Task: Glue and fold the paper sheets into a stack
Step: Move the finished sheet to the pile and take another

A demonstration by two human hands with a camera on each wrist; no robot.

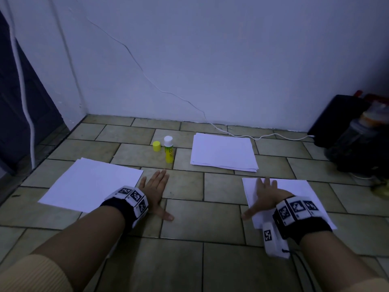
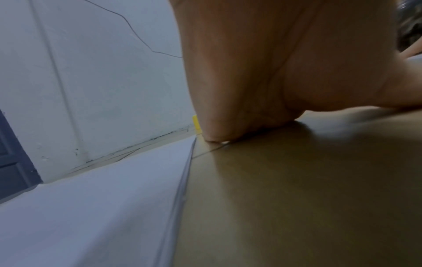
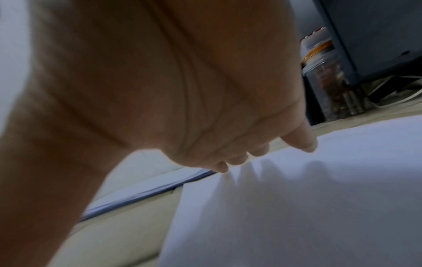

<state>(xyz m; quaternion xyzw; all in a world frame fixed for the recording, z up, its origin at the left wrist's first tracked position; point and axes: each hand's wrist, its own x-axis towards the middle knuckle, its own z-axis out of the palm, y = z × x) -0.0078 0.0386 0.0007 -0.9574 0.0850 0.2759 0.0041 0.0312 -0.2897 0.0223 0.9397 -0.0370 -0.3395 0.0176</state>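
Everything lies on the tiled floor (image 1: 185, 207), laid out so each thing sits within arm's reach. The left hand (image 1: 156, 191) rests flat on bare tile just beside the left sheet (image 1: 90, 184), its grip wide, fingers straight and holding nothing; it seems parked there as a brace rather than working. The right hand (image 1: 264, 198) lies spread on the right sheet (image 1: 294, 190), grip likewise wide, fingers straight and splayed. From the right wrist view the fingertips (image 3: 308, 146) reach the paper, most likely pinning it so it does not slide on the smooth tile. Farther off, near the wall, the paper stack (image 1: 223, 152) waits squared up, well apart from both hands. Between the stack and the left sheet stands the glue stick (image 1: 168, 149), upright and uncapped, white tip exposed, with its yellow cap (image 1: 156, 146) set just beside it, probably so the glue can be picked up one-handed. No fold shows in either sheet yet.
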